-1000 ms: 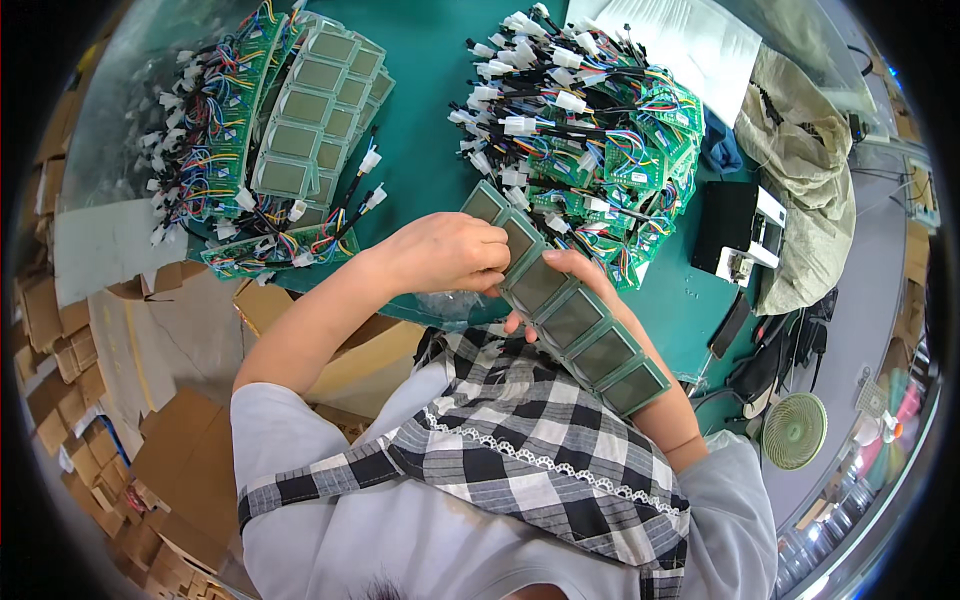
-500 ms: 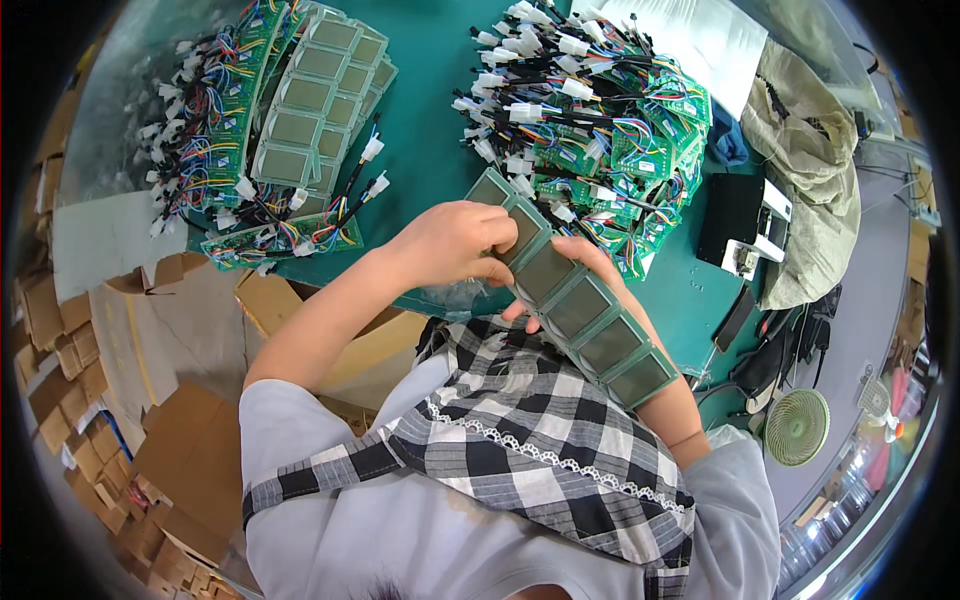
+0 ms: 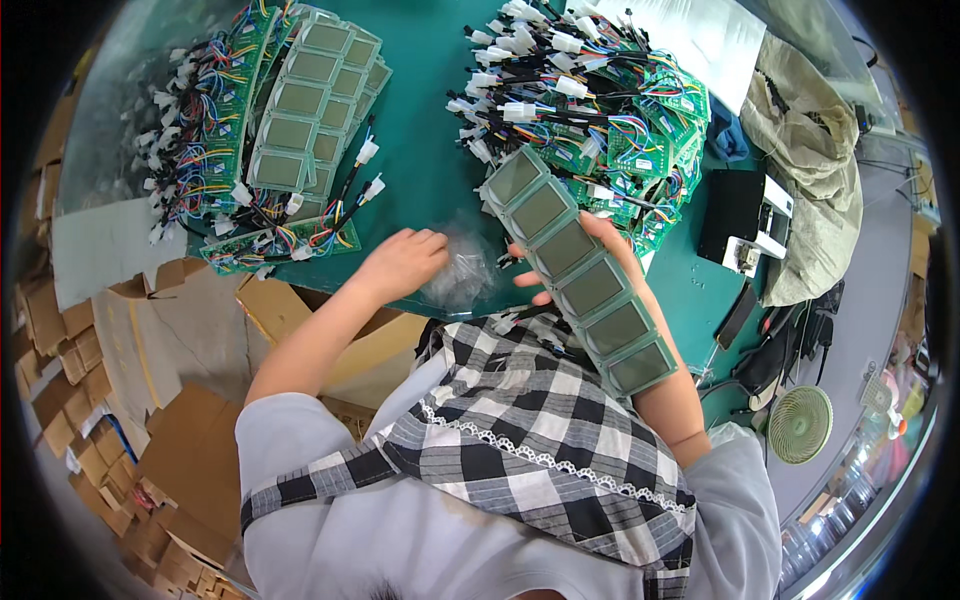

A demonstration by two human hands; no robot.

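My right hand (image 3: 612, 240) grips a long strip of square grey display panels (image 3: 566, 250) from beneath, thumb along its right edge and fingertips showing at its left edge. The strip slants from the upper left down toward my right forearm. White connectors and dark wires show below it, over the apron. My left hand (image 3: 408, 262) is at the table's front edge with its fingers curled; whatever they hold is hidden. Against those fingers lies a crumpled heap of clear plastic film (image 3: 465, 272).
At left are stacked panel strips (image 3: 300, 98) and green circuit boards with wires (image 3: 228, 110). A large pile of wired boards (image 3: 640, 150) lies beyond the strip. On the right stand a black-and-white device (image 3: 745, 222), a cloth sack (image 3: 815, 190) and a small green fan (image 3: 800, 425).
My left hand has left the panel strip and moved left to the clear film heap. The strip has tilted steeper, its display faces turned more upward, still in my right hand.
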